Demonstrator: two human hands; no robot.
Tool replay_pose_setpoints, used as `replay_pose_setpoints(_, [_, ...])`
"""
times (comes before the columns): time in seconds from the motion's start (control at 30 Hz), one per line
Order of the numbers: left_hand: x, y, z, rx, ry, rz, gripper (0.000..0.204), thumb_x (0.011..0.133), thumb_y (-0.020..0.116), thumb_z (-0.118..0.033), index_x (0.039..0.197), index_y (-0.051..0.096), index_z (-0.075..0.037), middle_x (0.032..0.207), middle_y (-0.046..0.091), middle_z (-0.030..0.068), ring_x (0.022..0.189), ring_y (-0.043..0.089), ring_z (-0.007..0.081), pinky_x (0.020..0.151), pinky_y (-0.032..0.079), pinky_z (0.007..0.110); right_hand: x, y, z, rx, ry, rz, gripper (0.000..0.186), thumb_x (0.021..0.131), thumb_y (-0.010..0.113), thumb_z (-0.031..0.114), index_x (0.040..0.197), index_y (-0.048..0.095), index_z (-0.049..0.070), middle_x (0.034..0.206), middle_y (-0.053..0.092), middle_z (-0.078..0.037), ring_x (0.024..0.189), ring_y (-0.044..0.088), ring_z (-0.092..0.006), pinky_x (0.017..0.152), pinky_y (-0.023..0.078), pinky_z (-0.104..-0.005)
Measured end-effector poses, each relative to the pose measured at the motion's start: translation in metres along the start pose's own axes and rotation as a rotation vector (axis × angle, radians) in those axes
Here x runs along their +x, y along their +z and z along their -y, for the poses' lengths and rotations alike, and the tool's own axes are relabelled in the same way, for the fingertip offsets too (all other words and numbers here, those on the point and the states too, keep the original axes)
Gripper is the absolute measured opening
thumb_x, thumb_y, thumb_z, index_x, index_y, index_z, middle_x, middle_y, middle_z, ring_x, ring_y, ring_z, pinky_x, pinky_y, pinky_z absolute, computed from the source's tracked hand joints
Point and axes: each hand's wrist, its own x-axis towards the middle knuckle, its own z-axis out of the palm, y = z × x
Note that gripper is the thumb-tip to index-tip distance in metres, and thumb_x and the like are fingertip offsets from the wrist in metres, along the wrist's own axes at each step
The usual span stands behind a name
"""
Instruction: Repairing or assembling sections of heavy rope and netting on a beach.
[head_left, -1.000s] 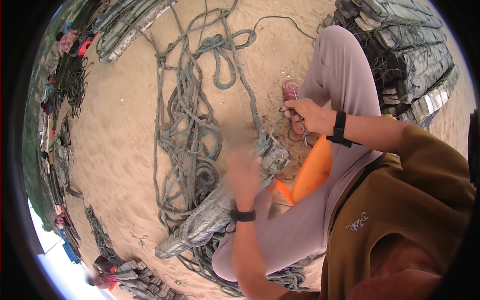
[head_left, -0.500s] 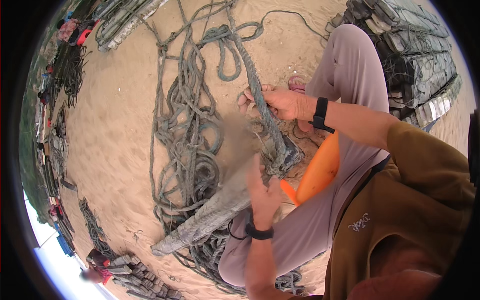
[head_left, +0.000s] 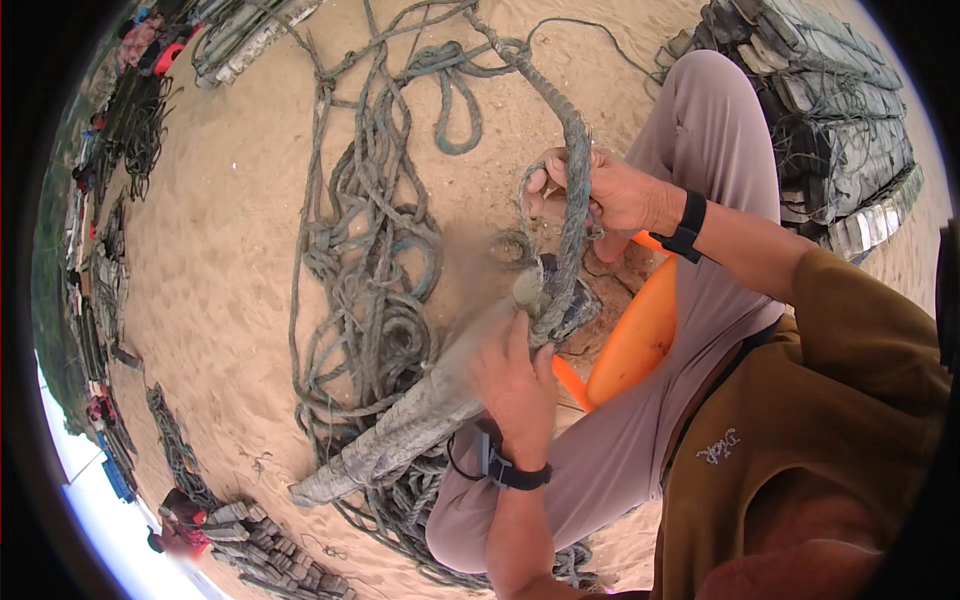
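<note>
My right hand is closed round a thick grey-green rope. A thinner loose strand hangs by its fingertips. Below, my left hand rests against a long grey rounded bar, its fingers curled over the bar's upper part and partly smeared. The bar's pale blunt end sits close beside the thick rope. At the rope's lower end is a dark bundle, partly hidden by the rope. An orange curved object lies between my legs.
Tangled ropes spread over the sand beyond my hands. A tied stack of grey blocks stands at upper right. More blocks and a person are at lower left. Rope piles line the far left.
My right hand has moved right and slightly up, bending the thick rope that way. My left hand has shifted slightly left over the bar. The bar's pale end now shows.
</note>
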Motion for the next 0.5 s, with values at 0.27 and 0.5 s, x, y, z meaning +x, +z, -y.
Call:
replay_pose_setpoints(0.27, [0.018,0.012,-0.017,0.070,-0.005,-0.128,0.052,0.068,0.081,-0.036,0.109,0.065,-0.010,0.101,0.052,0.0092,0.095,0.050,0.0302,0.083,0.038,0.045,-0.001,0.032,0.019,-0.117,0.085,-0.072,0.035,0.096,0.055,0.038,0.106,0.067,0.007,0.090,0.066,-0.004,0.050,0.038,-0.0043,0.044,0.031,-0.0200])
replay_pose_setpoints(0.5, [0.038,0.020,-0.008,-0.322,0.090,-0.175,0.032,0.073,0.081,-0.017,0.091,0.064,0.003,0.092,0.058,0.0117,0.082,0.057,0.0285,0.070,0.045,0.037,0.009,-0.010,0.000,-0.603,0.178,-0.212,0.027,0.093,0.056,0.026,0.102,0.063,0.002,0.091,0.062,-0.004,0.069,0.050,-0.0077,0.056,0.039,-0.0237])
